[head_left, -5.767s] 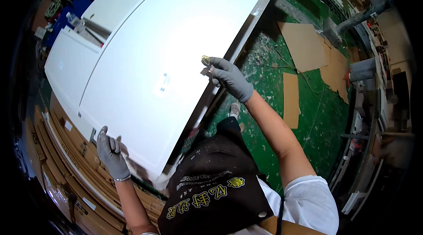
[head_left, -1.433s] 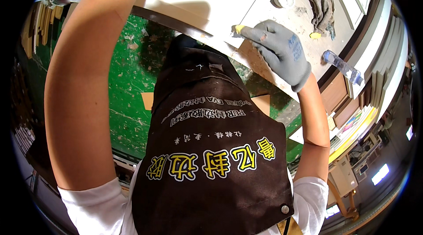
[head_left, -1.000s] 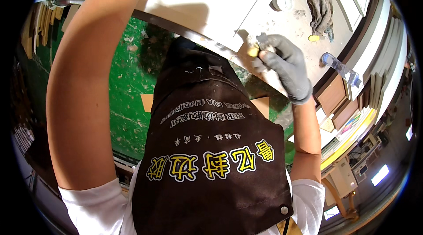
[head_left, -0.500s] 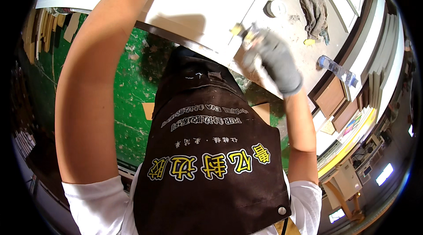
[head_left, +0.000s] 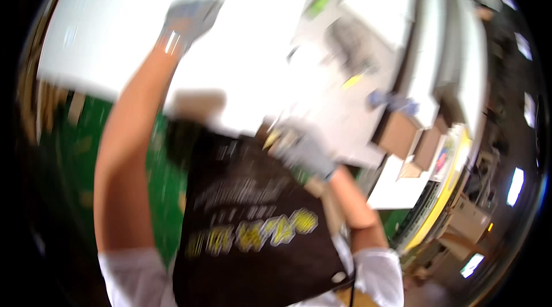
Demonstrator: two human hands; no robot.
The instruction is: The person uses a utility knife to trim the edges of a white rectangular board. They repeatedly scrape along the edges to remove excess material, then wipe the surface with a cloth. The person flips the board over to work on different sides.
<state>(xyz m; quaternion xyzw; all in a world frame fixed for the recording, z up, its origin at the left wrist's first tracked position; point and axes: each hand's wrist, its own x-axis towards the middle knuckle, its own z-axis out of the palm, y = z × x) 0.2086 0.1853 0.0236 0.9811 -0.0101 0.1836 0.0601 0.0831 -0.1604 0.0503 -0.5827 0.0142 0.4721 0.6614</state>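
Note:
A large white panel spreads over the upper left and middle, washed out by glare. My left hand, in a grey glove, rests on it with the fingers apparently laid flat. My right hand, also gloved in grey, is at the panel's near edge, just beyond my dark apron. Its fingers are closed around a small yellow-and-dark hand tool. Motion blur hides the tool's exact kind and whether it touches the edge.
Right of the panel, a grey work surface carries a crumpled dark cloth, a yellow piece and a clear plastic bottle. Brown boards and long stacked panels stand farther right. The green floor shows below.
The view has shifted, and my left hand now shows on the panel. My right hand, still holding the tool, is now closer to my apron, at the panel's near edge.

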